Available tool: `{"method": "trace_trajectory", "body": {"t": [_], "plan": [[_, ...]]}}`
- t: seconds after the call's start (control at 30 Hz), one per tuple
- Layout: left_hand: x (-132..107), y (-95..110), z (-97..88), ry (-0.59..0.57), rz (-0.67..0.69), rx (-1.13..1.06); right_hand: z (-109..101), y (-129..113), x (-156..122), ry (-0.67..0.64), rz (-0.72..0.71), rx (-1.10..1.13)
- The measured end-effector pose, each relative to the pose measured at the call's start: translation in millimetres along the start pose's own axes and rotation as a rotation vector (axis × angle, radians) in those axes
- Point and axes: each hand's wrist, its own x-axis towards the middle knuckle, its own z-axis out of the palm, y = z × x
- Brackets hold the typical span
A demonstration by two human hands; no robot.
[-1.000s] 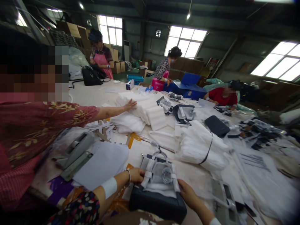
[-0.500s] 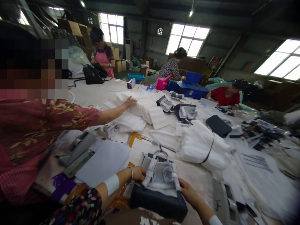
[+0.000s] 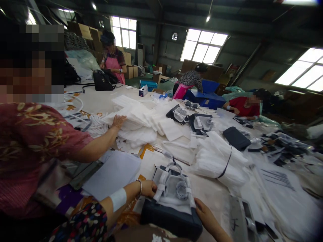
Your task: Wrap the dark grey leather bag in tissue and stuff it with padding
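Observation:
In front of me a dark navy handbag [image 3: 169, 218] lies on the table, its base toward me. White tissue covers its upper side, and its handle [image 3: 174, 165] is wrapped in white padding. A coiled, wrapped strap [image 3: 181, 190] rests on the tissue. My left hand [image 3: 149, 189], fingers curled, grips the bag's left edge. At the right edge my right hand [image 3: 204, 211] holds the bag's side; some of its fingertips are hidden. A stack of white paper sheets [image 3: 112, 173] lies beyond my left forearm.
White foam sheets [image 3: 141, 117] spread across the middle, where a co-worker's hand [image 3: 118, 121] touches them. A strapped foam bundle [image 3: 219, 158] lies right of centre. Wrapped handbags [image 3: 200, 122] sit farther back. A grey tape dispenser [image 3: 243, 215] stands near my right hand. Other people work around the table.
The co-worker's hand at left has drawn back toward the left across the foam sheets, and some sheets have shifted left. A person at the back bends lower. My hands stay on the handbag.

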Motion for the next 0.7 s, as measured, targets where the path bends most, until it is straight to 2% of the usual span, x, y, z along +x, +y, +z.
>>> {"method": "trace_trajectory", "body": {"t": [0.07,0.17,0.3,0.43,0.57,0.7], "plan": [[-2,3,-0.9,-0.017,0.033,0.105,0,4,0,0.007,0.003,-0.045],[-5,6,1.7,0.023,0.052,0.255,-1,14,-2,0.031,0.027,-0.174],[-11,9,8.5,0.140,0.048,0.438,-6,34,-8,0.070,0.057,-0.300],[-22,17,14.1,0.266,0.032,0.603,-13,45,-10,0.094,0.061,-0.267],[-32,26,18.0,0.318,0.026,0.688,-19,31,-8,0.103,0.058,-0.153],[-37,24,13.0,0.326,-0.052,0.646,-20,9,-5,0.080,0.035,-0.084]]}}
